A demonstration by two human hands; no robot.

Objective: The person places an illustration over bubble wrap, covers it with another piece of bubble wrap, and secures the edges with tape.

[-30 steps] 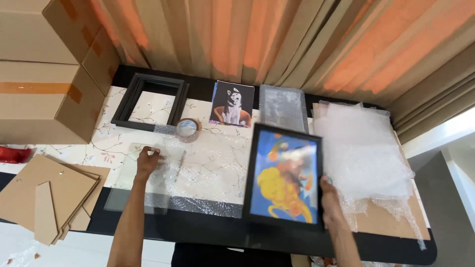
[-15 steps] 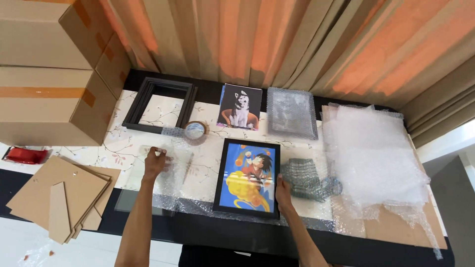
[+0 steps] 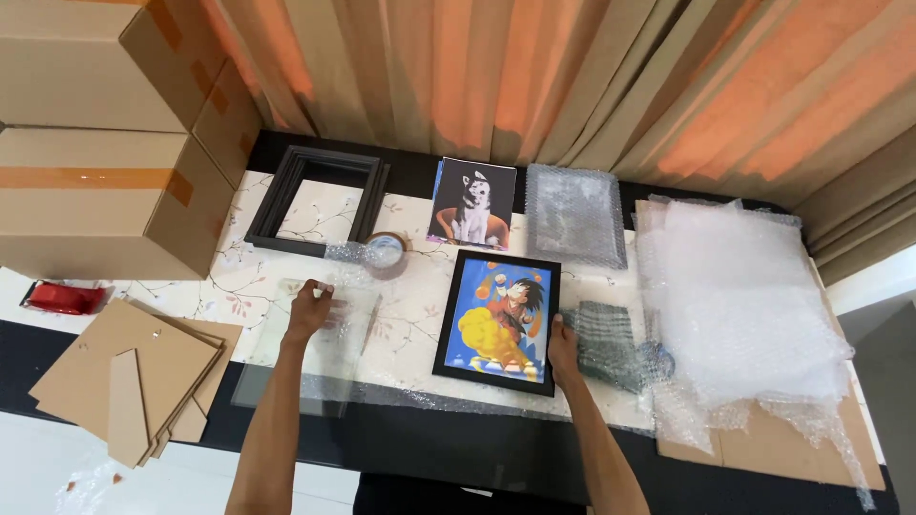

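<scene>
Now, step: you are setting the framed picture [image 3: 497, 322] flat on the counter [image 3: 410, 434], between the clear sheet [image 3: 307, 345] and a folded wad of bubble wrap [image 3: 605, 343].
Doing it well: I'd judge it best to keep the frame level, ease its edge down without sliding it, and keep your left palm light on the clear sheet so it neither shifts nor smears.
Right hand [image 3: 562, 347]: fingers closed over the frame's lower right edge, thumb on the front, pinching it.
Left hand [image 3: 307, 313]: spread open and flat, palm down on the clear sheet; it grips nothing.
Hands: well apart, one on each thing.
Frame: black border, bright cartoon print facing up, lying near the counter's front edge.
Nearby: tape roll [image 3: 385, 251] just beyond the sheet, empty black frame [image 3: 319, 201] and dog print [image 3: 472, 203] further back, loose bubble wrap [image 3: 739, 296] to your right, cardboard backings [image 3: 134, 377] to your left.
</scene>
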